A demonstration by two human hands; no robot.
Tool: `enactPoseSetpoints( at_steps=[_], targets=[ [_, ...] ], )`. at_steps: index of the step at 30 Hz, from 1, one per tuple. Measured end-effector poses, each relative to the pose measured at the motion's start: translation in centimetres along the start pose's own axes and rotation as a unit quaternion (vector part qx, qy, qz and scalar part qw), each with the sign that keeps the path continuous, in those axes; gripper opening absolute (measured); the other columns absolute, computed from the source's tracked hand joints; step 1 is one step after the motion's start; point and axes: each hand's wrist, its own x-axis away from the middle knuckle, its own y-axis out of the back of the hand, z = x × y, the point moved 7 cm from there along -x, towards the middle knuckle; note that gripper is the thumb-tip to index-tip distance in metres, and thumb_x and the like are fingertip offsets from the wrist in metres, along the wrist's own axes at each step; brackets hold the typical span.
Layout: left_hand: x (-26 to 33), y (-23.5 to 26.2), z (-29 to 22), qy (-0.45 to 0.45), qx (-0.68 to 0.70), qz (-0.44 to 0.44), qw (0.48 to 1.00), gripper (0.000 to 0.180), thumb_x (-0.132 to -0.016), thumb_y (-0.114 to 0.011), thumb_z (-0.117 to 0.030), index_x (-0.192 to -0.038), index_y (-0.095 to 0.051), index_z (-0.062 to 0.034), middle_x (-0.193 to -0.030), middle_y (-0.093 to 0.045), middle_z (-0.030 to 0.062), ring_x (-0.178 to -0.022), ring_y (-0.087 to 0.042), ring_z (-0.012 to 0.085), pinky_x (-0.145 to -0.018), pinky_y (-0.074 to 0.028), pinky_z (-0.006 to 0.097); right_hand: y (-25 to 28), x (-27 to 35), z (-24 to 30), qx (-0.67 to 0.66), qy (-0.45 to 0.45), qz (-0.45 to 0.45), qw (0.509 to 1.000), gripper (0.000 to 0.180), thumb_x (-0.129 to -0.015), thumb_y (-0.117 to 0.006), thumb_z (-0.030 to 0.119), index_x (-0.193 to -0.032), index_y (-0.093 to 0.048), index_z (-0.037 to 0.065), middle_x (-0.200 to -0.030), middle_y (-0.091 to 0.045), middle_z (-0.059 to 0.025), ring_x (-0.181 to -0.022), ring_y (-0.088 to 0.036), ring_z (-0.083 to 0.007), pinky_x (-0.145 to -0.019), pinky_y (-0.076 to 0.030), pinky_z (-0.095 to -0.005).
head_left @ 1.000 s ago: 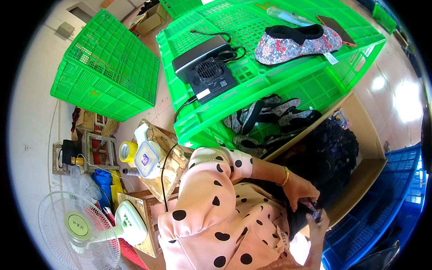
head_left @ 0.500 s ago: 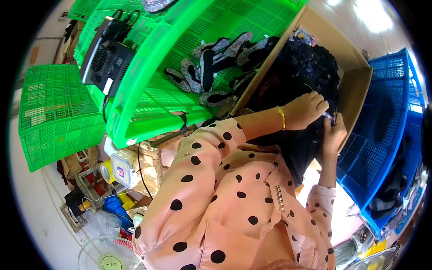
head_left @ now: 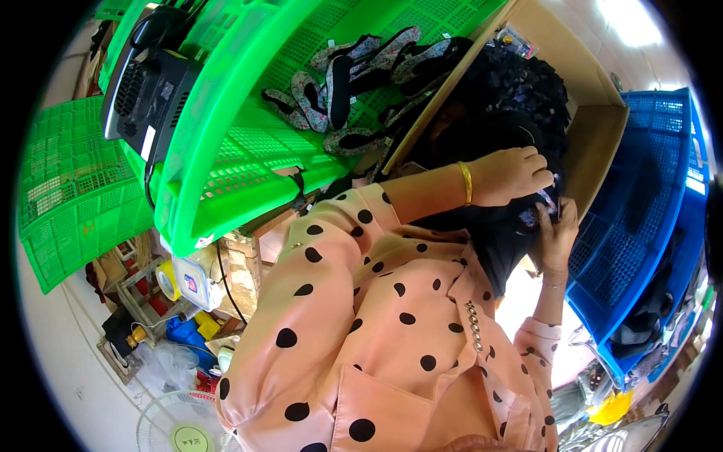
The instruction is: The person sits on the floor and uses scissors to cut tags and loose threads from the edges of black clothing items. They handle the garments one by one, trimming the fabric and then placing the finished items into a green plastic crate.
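Observation:
My left hand point(head_left: 514, 177), with a gold bracelet point(head_left: 466, 184) at the wrist, is closed with its fingers curled over the dark cloth point(head_left: 493, 245). What its fingertips hold is hidden. Just below and to the right, my right hand point(head_left: 559, 232) pinches a small floral fabric piece point(head_left: 547, 200) between thumb and fingers. A thin pale strand, like thread, arcs above my left knuckles. Both hands work close together over a cardboard box point(head_left: 591, 154), which holds a heap of small black pieces point(head_left: 527, 87).
At the left stands a green plastic crate point(head_left: 188, 203) with several floral fabric shoes point(head_left: 339, 90) inside and a black device point(head_left: 154, 98) on its side. Blue crates point(head_left: 625, 218) stand right of the box. A clear lidded container point(head_left: 194, 282) and a fan point(head_left: 188, 422) are lower left.
My right hand has turned slightly and more of the floral piece shows in it. My left hand has moved a little lower. The view has shifted, so the green crate sits farther left.

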Motion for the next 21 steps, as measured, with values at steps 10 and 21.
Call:
enactPoseSetpoints(
  at_steps=[10,21],
  targets=[
    [-1.5,1.4,1.0,0.09,0.137,-0.077,0.984,0.016,-0.075,-0.069,-0.011,-0.086,-0.057,-0.0087,-0.083,-0.059,0.0089,-0.079,-0.06,0.0262,-0.07,-0.05,0.031,0.8,0.0,-2.5,-0.032,-0.171,0.01,0.985,0.015,-0.091,-0.063,0.009,-0.101,-0.059,-0.001,-0.079,-0.063,-0.0125,-0.066,-0.055,-0.0158,-0.064,-0.048,-0.0291],
    [39.1,-4.3,27.9,0.684,-0.099,0.157,0.706,0.033,-0.08,-0.067,-0.035,-0.1,-0.072,-0.009,-0.087,-0.07,0.0161,-0.084,-0.068,0.0316,-0.082,-0.052,0.041,22.3,3.1,-17.1,-0.524,-0.228,-0.371,0.732,0.029,-0.095,-0.044,0.026,-0.071,-0.042,0.01,-0.062,-0.032,-0.0016,-0.052,-0.028,-0.0119,-0.046,-0.025,-0.0253]
  ],
)
